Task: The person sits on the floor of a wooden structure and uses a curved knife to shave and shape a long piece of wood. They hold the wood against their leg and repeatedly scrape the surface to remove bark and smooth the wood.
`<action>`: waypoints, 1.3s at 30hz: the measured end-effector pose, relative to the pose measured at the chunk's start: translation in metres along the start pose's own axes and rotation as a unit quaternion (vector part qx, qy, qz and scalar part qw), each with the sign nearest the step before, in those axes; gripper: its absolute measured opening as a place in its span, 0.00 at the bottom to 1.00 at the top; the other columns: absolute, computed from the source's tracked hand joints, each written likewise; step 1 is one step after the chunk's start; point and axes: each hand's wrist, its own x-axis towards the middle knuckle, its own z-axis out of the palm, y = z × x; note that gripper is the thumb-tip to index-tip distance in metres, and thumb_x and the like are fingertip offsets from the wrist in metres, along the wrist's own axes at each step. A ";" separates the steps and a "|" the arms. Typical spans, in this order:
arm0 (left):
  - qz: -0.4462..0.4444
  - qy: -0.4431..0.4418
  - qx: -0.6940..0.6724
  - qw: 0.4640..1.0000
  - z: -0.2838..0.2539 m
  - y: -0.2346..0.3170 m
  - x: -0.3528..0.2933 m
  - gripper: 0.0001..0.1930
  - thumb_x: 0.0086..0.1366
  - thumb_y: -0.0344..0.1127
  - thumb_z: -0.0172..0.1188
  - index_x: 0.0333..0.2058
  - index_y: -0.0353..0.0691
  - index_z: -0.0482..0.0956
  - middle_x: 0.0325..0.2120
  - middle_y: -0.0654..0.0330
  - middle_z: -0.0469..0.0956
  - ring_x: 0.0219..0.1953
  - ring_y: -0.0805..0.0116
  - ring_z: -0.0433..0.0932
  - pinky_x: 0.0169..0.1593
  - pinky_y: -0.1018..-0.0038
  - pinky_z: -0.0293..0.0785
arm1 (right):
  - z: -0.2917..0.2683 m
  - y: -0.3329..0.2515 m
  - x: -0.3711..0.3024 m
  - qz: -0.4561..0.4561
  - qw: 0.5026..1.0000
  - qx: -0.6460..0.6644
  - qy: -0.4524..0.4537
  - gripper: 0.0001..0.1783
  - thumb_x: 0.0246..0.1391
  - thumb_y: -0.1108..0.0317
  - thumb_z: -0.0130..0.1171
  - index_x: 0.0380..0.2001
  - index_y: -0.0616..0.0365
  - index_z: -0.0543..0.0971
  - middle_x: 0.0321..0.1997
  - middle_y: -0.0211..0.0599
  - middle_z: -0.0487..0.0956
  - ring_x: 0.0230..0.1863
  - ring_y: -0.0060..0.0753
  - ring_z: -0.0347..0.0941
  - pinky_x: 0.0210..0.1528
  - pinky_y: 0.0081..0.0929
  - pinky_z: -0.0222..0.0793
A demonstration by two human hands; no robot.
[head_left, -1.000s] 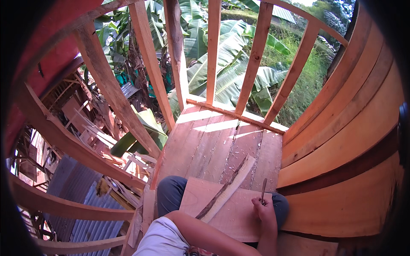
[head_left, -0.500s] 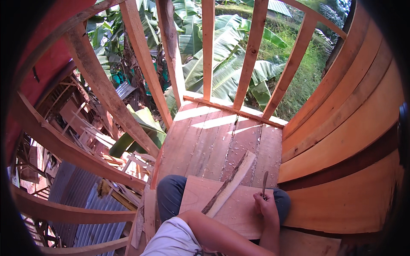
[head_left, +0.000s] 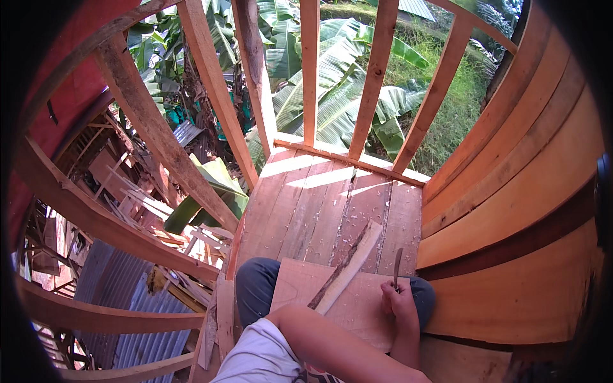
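Observation:
Upright in my right hand (head_left: 398, 300) is a small knife (head_left: 398, 263), its dark narrow blade pointing away from me. The fingers are closed round its lower end. That hand rests over the right side of a flat wooden board (head_left: 364, 303) lying across my lap. A long strip of wood (head_left: 348, 268) with dark bark along one edge slants over the board, its far end reaching past the board above the floor. My left forearm (head_left: 345, 338) crosses my body to the right, over the near part of the board; the left hand is outside the picture.
Wood shavings dot the plank floor (head_left: 306, 217) ahead. Wooden railing posts (head_left: 311, 76) stand at the far side and left, with banana leaves beyond. A plank wall (head_left: 511, 268) rises close on my right. Corrugated metal sheets (head_left: 140, 319) and scrap wood lie below left.
My left forearm has swung further across to the right and toward me. The wood strip has shifted slightly away from me. My right hand with the knife has barely moved.

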 end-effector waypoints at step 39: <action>-0.020 -0.019 -0.014 1.000 0.011 -0.007 0.004 0.18 0.60 0.38 0.60 0.46 0.35 0.75 0.51 0.45 0.71 0.57 0.48 0.66 0.63 0.55 0.54 | -0.001 -0.003 0.001 -0.009 1.000 0.010 -0.010 0.12 0.57 0.63 0.60 0.23 0.55 0.74 0.12 0.21 0.66 0.11 0.13 0.58 0.12 0.17 0.53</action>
